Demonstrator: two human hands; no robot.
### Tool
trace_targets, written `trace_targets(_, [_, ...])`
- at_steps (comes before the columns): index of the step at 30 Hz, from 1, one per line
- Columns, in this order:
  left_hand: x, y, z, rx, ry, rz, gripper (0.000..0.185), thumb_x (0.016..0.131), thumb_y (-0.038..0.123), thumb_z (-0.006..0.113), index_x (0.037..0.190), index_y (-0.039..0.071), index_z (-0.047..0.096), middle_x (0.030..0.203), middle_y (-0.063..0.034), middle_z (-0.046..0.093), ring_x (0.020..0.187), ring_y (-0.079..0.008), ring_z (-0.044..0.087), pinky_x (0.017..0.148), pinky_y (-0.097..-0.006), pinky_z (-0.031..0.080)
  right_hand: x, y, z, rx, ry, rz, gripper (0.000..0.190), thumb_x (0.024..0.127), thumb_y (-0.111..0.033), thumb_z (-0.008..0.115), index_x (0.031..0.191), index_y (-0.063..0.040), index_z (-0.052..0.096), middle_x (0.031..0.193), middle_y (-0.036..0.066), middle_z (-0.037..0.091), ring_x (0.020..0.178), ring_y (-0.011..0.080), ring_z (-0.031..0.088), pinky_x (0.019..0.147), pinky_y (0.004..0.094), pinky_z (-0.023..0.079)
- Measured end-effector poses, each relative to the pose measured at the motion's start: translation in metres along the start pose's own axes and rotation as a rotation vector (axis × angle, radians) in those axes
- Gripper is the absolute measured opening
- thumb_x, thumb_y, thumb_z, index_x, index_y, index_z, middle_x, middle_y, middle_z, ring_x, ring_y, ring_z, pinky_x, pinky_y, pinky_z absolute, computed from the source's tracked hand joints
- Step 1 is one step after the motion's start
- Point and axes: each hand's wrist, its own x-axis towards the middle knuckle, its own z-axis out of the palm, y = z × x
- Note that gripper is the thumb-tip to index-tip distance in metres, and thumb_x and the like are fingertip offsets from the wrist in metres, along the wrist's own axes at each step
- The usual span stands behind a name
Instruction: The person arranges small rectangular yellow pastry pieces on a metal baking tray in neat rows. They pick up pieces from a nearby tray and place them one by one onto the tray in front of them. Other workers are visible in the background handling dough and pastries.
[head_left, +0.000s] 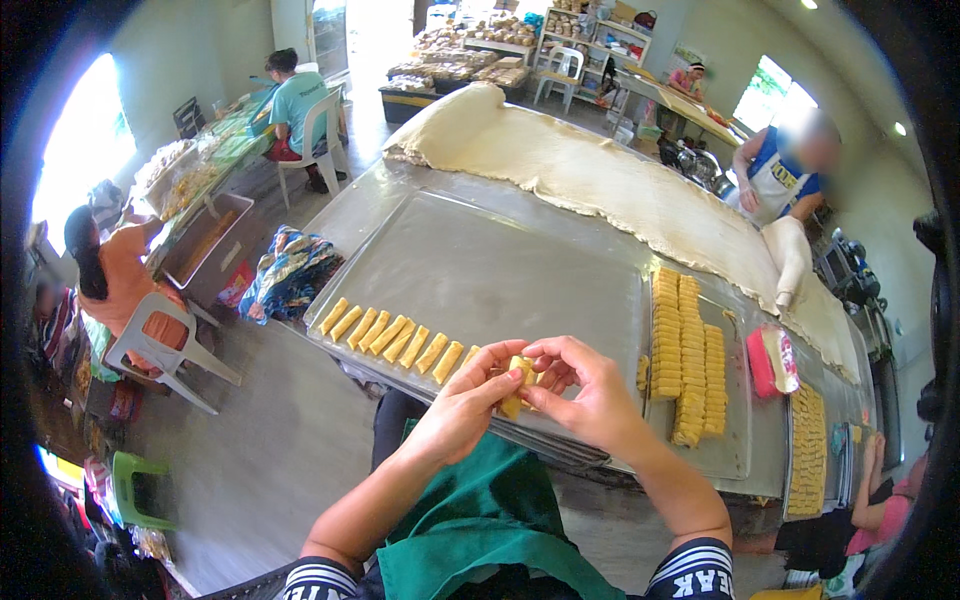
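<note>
My left hand (471, 397) pinches a small yellow dough roll (519, 365) between thumb and fingers, just above the near edge of a metal tray (480, 262). My right hand (589, 386) meets it from the other side, its fingertips on the same roll. Fingers partly cover the roll. Along the tray's near edge lies a row of similar rolls (411, 343), slightly apart and slanted; my hands hide the end of that row. To the right, a second tray (739, 457) carries tightly packed columns of rolls (679, 345).
A long sheet of pale dough (600, 187) spans the table's far side, where a person in a white apron (784, 187) handles it. A red and white package (772, 360) sits right, near another filled tray (806, 450). Bundled patterned cloth (289, 274) lies left. Other people sit around the room.
</note>
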Motion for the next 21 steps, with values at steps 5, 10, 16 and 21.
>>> trace_targets(5, [0.004,-0.003,0.002,-0.069,-0.011,-0.04,0.038,0.098,0.012,0.052,0.133,-0.002,0.049,0.118,-0.0104,0.059,0.109,-0.0155,0.054,0.095,-0.0313,0.043,-0.007,0.006,-0.011,0.028,0.054,-0.028,0.025,0.081,-0.001,0.073,0.105,-0.002,0.065,0.094,0.007,0.065,0.083,0.012,0.065,0.076,0.0249,0.053])
trace_targets(10, [0.009,-0.011,-0.001,0.11,-0.002,-0.024,0.038,0.092,0.006,0.06,0.128,-0.002,0.053,0.112,-0.0084,0.063,0.101,-0.0146,0.059,0.089,-0.0298,0.047,-0.014,0.018,-0.023,0.091,0.004,0.02,0.02,0.081,0.003,0.071,0.1,0.0,0.063,0.099,0.007,0.066,0.086,0.0108,0.064,0.08,0.0261,0.053])
trace_targets(16, [0.014,-0.019,0.002,0.028,0.04,-0.02,0.037,0.089,0.007,0.064,0.124,0.0,0.055,0.108,-0.0062,0.064,0.097,-0.0127,0.06,0.086,-0.027,0.048,-0.018,0.036,-0.026,0.334,0.011,0.03,0.014,0.084,0.005,0.067,0.093,-0.002,0.058,0.106,0.011,0.065,0.096,0.0129,0.062,0.087,0.0276,0.052])
trace_targets(21, [0.015,-0.022,0.003,0.056,0.028,-0.025,0.033,0.091,0.007,0.062,0.123,0.003,0.055,0.105,-0.0048,0.064,0.096,-0.0111,0.06,0.083,-0.0254,0.049,-0.018,0.042,-0.029,0.433,-0.011,0.073,0.014,0.087,0.003,0.064,0.096,-0.002,0.056,0.103,0.011,0.066,0.095,0.0125,0.062,0.086,0.0266,0.052])
